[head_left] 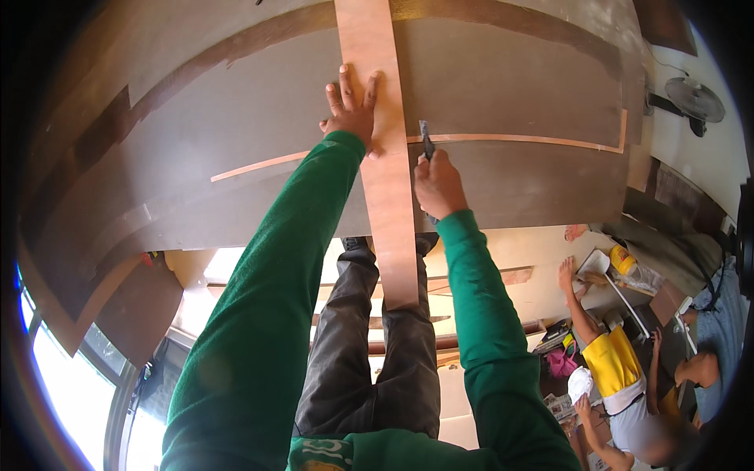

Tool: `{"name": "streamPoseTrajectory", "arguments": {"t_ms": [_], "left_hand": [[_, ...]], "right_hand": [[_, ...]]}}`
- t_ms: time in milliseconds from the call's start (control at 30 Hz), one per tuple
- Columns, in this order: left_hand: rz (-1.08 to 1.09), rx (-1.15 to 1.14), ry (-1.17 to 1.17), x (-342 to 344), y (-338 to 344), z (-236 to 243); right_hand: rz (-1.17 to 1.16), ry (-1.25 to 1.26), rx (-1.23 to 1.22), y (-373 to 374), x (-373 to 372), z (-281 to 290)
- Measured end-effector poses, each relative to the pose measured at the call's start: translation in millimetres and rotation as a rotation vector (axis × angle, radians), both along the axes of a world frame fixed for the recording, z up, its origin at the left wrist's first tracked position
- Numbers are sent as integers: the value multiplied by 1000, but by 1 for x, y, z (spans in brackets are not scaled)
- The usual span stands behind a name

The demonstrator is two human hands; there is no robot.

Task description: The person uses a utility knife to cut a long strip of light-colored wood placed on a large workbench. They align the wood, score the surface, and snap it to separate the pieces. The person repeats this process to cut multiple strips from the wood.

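A long, reddish-tan flat strip (389, 204) lies across the brown work surface (510, 86) and hangs over its near edge toward my knees. My left hand (349, 114) rests flat on the strip's left side, fingers spread. To the right of the strip, my right hand (440, 184) is closed around a dark-handled utility knife (426, 140), its blade pointing away from me. The knife is beside the strip's right edge; whether the blade touches the surface I cannot tell. A thin, narrow strip (510, 139) of similar colour runs crosswise, passing under the wide one.
At the lower right, a person in a yellow top (613, 365) sits on the floor near another person in blue (721, 314). A yellow container (623, 261) and a white dustpan (594, 263) are nearby. A fan (694, 100) stands at the far right. Bright windows (75, 400) are lower left.
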State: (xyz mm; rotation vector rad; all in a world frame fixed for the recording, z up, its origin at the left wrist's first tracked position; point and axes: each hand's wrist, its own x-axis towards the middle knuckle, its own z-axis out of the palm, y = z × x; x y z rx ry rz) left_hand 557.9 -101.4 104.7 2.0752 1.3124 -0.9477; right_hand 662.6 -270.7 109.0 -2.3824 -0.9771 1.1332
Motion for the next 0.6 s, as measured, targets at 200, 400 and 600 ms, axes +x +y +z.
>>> {"name": "streamPoseTrajectory", "arguments": {"t_ms": [200,400,600], "left_hand": [[24,-10,-12,-2,0,0],[36,-17,-26,-1,-1,0],[24,8,-28,-4,-3,-4]], "right_hand": [[98,-60,-30,37,-9,-19],[82,1,-101,63,-10,-14],[157,12,-195,74,-4,-3]]}}
